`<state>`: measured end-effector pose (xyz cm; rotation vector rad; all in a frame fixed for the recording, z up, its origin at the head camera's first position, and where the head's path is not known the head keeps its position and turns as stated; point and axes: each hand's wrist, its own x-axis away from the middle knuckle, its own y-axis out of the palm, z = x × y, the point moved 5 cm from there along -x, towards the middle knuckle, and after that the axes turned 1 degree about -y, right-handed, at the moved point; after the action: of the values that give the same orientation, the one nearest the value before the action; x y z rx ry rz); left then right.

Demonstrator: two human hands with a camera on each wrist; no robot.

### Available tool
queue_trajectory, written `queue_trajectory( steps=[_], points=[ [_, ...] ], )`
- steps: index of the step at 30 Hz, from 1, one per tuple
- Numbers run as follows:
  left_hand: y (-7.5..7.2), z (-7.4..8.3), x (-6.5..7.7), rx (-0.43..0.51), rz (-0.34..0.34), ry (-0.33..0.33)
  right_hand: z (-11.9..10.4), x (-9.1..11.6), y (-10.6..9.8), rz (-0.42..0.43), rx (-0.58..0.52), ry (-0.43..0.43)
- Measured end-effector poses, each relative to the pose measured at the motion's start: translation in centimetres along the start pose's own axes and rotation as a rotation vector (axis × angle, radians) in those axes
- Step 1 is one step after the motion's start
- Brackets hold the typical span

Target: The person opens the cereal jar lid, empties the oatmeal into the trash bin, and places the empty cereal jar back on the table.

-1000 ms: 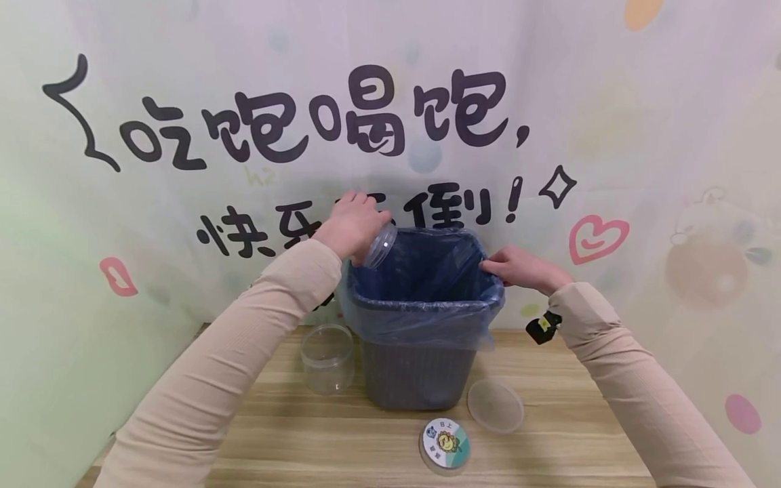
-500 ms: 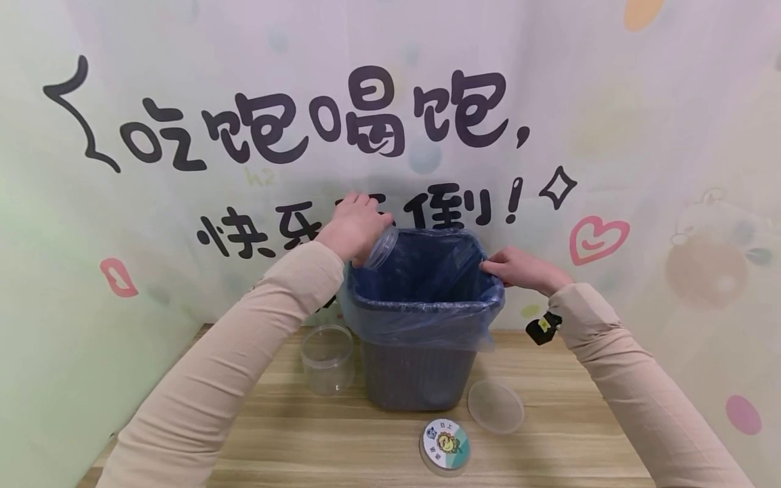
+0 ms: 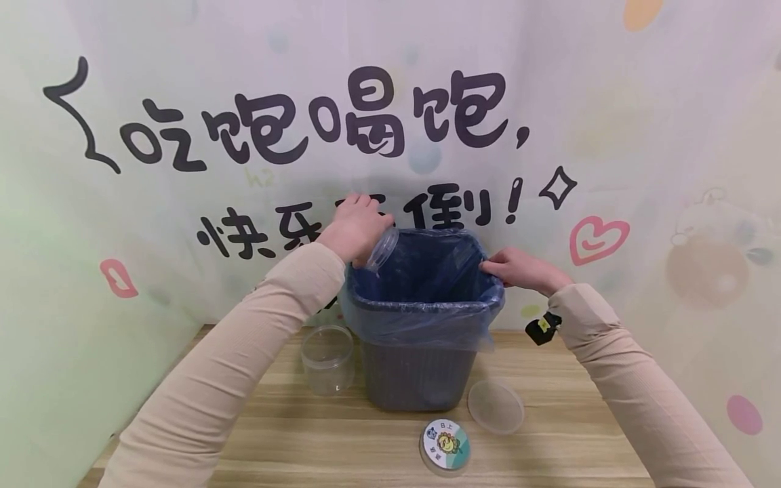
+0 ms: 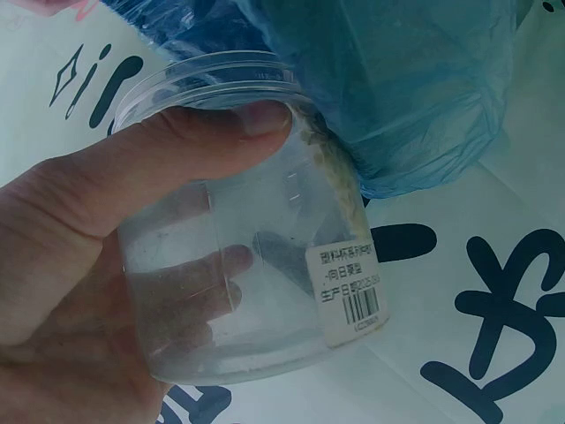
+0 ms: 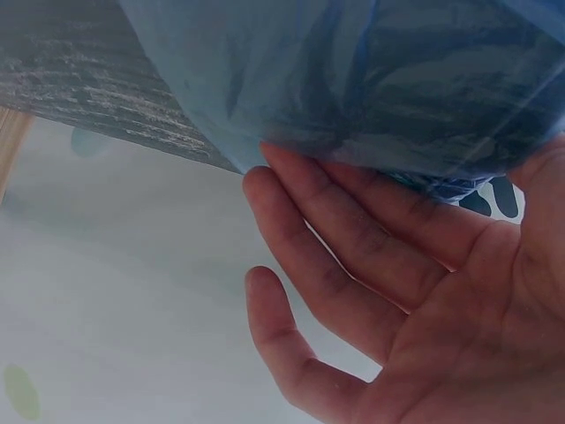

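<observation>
My left hand (image 3: 358, 227) grips a clear plastic jar (image 4: 256, 212), tipped with its mouth over the left rim of a grey trash bin (image 3: 421, 379). Beige bits lie along the inside wall of the jar near its mouth, above a white barcode label (image 4: 347, 296). A blue plastic bag (image 3: 415, 325) lines the bin and folds down over its rim. At the right rim, my right hand (image 3: 525, 270) holds the bin through the bag, thumb on top. The fingers (image 5: 327, 256) rest along the outside of the bag in the right wrist view.
Left of the bin stands another clear jar (image 3: 327, 376), uncapped. A clear disc lid (image 3: 496, 407) lies by the bin's right foot, and a round lid with a sunflower picture (image 3: 448, 444) sits in front. Behind the wooden table (image 3: 305, 434) hangs a printed backdrop (image 3: 390, 41).
My left hand and its jar have shifted very slightly to the right and down. The right hand and the bin stay in place.
</observation>
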<state>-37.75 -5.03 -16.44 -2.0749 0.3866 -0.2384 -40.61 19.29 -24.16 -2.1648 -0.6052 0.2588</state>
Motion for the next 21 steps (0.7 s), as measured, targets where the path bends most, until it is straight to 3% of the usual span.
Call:
queue_trajectory(
  steps=[21],
  points=[
    [-0.06, 0.12, 0.14, -0.005, 0.012, 0.007, -0.05, 0.05, -0.03, -0.006, 0.000, -0.007]
  ],
)
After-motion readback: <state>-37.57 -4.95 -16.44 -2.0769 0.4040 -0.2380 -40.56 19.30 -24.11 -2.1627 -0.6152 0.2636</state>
